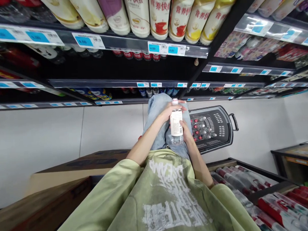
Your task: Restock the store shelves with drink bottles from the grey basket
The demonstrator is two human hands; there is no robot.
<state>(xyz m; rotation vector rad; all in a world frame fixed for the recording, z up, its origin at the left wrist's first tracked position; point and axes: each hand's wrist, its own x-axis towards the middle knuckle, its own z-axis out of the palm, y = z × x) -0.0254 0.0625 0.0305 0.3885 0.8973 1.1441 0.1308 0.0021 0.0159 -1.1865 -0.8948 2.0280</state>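
A clear plastic bottle (176,123) with a pale label and a light cap is held upright over my lap. My left hand (170,110) is closed around its upper part just below the cap, fingers across the front. Lower down, my right hand (186,130) grips the bottle's side, its thumb on the label; its other fingers are hidden behind. On the floor to my right lies a grey shopping basket (223,125) with several small bottles (202,126) in it, their caps red or white.
Ahead stands a dark shelf (115,67) with price tags and several drink bottles (160,11) on its upper level. Cardboard boxes (76,162) are behind me to the left. At the right rear is a rack of bottles (240,180). Light floor tiles (113,128) show on the left.
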